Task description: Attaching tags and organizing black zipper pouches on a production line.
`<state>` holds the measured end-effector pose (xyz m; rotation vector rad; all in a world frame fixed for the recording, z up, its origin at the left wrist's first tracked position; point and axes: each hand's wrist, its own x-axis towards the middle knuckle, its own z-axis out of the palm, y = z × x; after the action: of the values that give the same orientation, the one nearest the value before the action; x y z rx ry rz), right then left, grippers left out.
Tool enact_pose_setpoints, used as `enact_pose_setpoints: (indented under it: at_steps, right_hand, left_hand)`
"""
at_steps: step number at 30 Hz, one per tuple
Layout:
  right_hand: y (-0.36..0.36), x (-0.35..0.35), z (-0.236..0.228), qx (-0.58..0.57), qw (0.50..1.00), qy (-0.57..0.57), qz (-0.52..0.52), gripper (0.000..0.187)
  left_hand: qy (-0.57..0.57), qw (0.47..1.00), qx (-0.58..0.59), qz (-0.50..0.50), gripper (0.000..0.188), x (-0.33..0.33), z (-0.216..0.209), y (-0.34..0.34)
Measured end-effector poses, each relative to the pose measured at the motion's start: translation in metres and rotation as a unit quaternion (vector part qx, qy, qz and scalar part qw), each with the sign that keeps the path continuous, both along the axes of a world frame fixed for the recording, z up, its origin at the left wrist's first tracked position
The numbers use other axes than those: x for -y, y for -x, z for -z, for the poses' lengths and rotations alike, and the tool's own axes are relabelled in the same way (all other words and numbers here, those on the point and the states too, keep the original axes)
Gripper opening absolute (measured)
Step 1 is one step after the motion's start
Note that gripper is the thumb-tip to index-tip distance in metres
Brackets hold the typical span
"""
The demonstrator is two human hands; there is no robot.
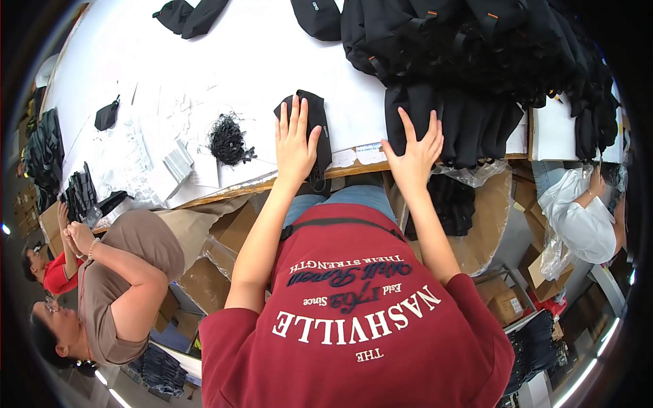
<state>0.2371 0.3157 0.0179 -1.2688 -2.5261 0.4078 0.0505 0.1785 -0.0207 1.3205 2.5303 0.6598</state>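
Observation:
My left hand lies flat, fingers stretched out, on a black fabric pouch near the table's front edge. The pouch carries small white print along its right side. My right hand is spread, its fingers over a second black fabric piece at the near end of a row of similar pieces. Neither hand grips anything. Part of each black piece is hidden under the hand on it.
A big heap of black bags covers the table's right side. To the left are a tangle of black cords, white paper slips and a small black pouch. One co-worker sits left, another right. Cardboard lies below the table.

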Motion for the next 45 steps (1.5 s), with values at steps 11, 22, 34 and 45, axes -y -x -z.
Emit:
enact_pose_setpoints:
  at_steps: [11, 22, 34, 45]
  right_hand:
    - [-0.032, 0.008, 0.003, -0.040, 0.991, 0.124, 0.041, 0.056]
    - [0.046, 0.051, 0.023, -0.079, 0.968, 0.207, -0.114, 0.075]
    - [0.018, -0.007, 0.066, -0.411, 0.687, 0.590, 0.103, 0.057]
    - [0.050, 0.036, 0.073, -0.309, 0.766, 0.563, 0.038, 0.054]
  left_hand:
    - [0.040, 0.996, -0.074, 0.018, 0.059, -0.001, 0.000, -0.003]
    - [-0.045, 0.996, -0.011, 0.078, 0.048, -0.010, -0.005, -0.009]
    - [-0.041, 0.997, -0.033, 0.048, 0.037, -0.011, 0.000, -0.011]
    - [-0.105, 0.992, 0.068, 0.016, 0.042, -0.006, -0.004, -0.013]
